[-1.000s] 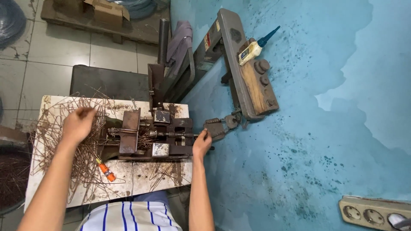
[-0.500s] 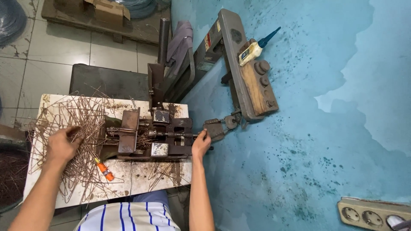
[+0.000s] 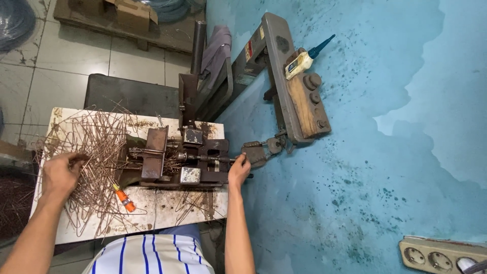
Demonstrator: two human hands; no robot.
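Note:
A rusty metal bending jig (image 3: 180, 160) is bolted on a white worktable (image 3: 162, 210). My right hand (image 3: 238, 170) grips the jig's lever handle (image 3: 253, 152) at its right end. A heap of bent copper-coloured wire pieces (image 3: 99, 152) covers the table's left half. My left hand (image 3: 61, 172) rests in that heap with the fingers curled around some wires. An orange-handled tool (image 3: 124, 199) lies on the table between the heap and the jig.
A long metal arm with a wooden block (image 3: 299, 101) and a small glue bottle (image 3: 302, 61) runs up along the blue wall. A power strip (image 3: 441, 253) sits at the lower right. A dark bin of wire (image 3: 12, 208) stands left of the table.
My left hand has moved down and left across the wire heap, from its upper part to its left edge, and closed on wires. My right hand has stayed on the lever.

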